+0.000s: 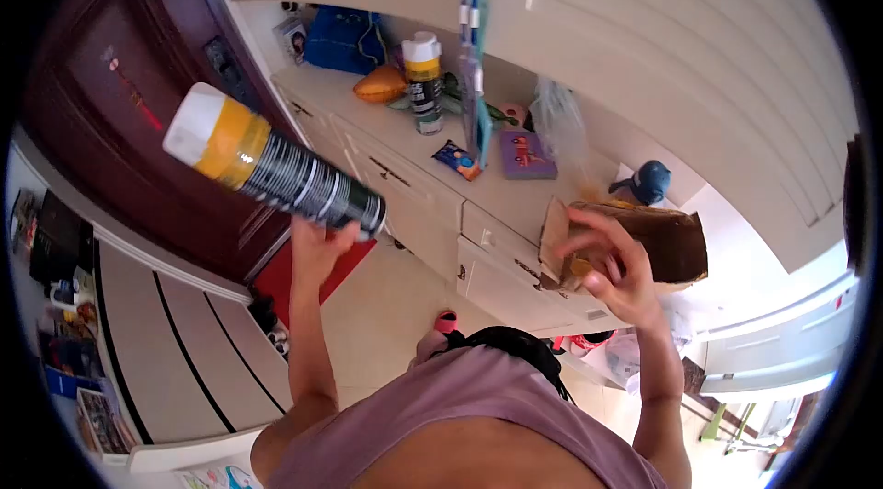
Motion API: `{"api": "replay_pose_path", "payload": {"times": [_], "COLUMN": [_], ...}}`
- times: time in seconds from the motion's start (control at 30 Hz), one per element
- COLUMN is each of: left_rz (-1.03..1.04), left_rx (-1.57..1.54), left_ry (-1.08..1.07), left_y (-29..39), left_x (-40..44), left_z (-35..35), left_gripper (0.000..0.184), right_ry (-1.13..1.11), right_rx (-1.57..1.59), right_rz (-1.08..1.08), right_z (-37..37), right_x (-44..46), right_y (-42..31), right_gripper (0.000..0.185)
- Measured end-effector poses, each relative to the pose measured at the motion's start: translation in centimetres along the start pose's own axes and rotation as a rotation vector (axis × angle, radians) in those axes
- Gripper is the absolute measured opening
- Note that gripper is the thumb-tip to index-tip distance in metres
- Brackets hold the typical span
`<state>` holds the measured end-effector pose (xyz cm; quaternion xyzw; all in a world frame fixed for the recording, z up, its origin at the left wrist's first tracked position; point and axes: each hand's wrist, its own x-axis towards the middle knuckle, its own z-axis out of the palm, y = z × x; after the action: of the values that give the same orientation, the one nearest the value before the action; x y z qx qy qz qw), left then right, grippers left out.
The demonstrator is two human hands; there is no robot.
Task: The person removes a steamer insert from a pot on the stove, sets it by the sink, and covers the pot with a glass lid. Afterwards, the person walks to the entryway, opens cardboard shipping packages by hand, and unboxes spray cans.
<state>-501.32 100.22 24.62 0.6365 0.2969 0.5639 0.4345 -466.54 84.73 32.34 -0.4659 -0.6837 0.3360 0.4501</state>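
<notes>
Tilted in the air at the left is a large black and yellow spray can (294,178) with a white cap. My left hand (319,248) grips it near its dark lower end. My right hand (614,266) is raised in front of an open brown cardboard box (676,245), fingers apart and curved, holding nothing. The box stands at the right end of the cabinet counter. A similar can (424,84) with a white cap stands upright on the counter.
On the counter are a blue bag (342,40), an orange object (381,84), a small snack packet (457,161), a purple box (528,155), a clear plastic bag (561,116) and a blue toy (651,182). Lanyards (475,57) hang in front. A dark red door (129,84) stands left.
</notes>
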Motion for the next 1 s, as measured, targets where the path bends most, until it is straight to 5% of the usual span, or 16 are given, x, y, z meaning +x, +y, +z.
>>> {"api": "replay_pose_path", "payload": {"times": [0.17, 0.23, 0.57, 1.0], "left_rz": [0.142, -0.009, 0.062, 0.119], "left_rx": [0.427, 0.263, 0.304, 0.137], "left_ry": [0.052, -0.039, -0.118, -0.203], "left_y": [-8.7, -10.9, -25.1, -28.4], "left_x": [8.9, 11.6, 21.3, 26.0], "left_z": [-2.7, -2.0, -0.6, 1.2], "left_gripper": [0.058, 0.064, 0.084, 0.080], "right_ry": [0.048, 0.080, 0.295, 0.463], "right_rx": [0.036, 0.076, 0.021, 0.064], "right_rz": [0.184, 0.232, 0.342, 0.417], "right_z": [0.4, 0.7, 1.2, 2.2], "right_x": [-3.0, -3.5, -5.7, -6.2], "right_y": [1.5, 1.7, 1.4, 1.2], "right_gripper": [0.042, 0.034, 0.025, 0.031]}}
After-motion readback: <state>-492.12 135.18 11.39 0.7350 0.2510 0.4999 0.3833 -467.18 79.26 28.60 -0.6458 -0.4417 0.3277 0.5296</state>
